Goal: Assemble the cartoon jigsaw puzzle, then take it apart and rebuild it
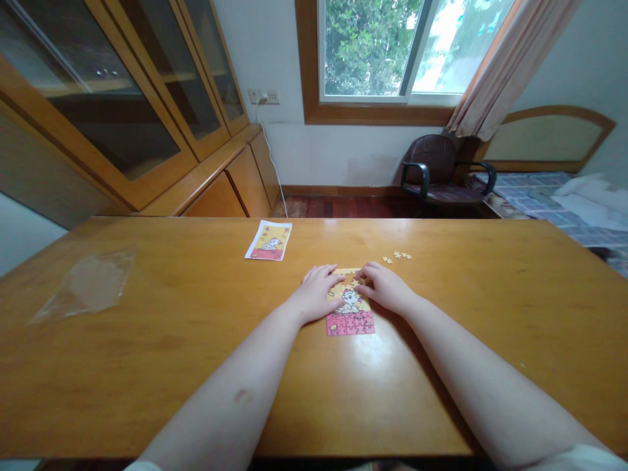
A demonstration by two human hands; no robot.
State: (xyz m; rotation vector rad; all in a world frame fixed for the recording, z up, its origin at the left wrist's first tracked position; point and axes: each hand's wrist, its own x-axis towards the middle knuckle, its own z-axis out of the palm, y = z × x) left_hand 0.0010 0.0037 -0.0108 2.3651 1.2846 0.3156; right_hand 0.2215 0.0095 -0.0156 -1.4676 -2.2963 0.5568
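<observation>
A jigsaw puzzle (350, 323) with a white cartoon animal, a yellow upper part and a pink lower part lies on the wooden table. My left hand (318, 293) rests along its left edge, fingers spread and touching it. At the upper right of the puzzle, my right hand (385, 286) has its fingers bent and pinched together on a small yellow puzzle piece (355, 282), partly hidden by the fingertips. Bare tabletop shows through a gap in the yellow part. Several loose puzzle pieces (398, 255) lie beyond my right hand.
A picture card (269, 241) with the same cartoon lies near the table's far edge. On the left is a clear plastic bag (95, 282). Past the wooden table (196, 392) stand a glass-doored cabinet (147, 124), an armchair (436, 170) and a bed (540, 203).
</observation>
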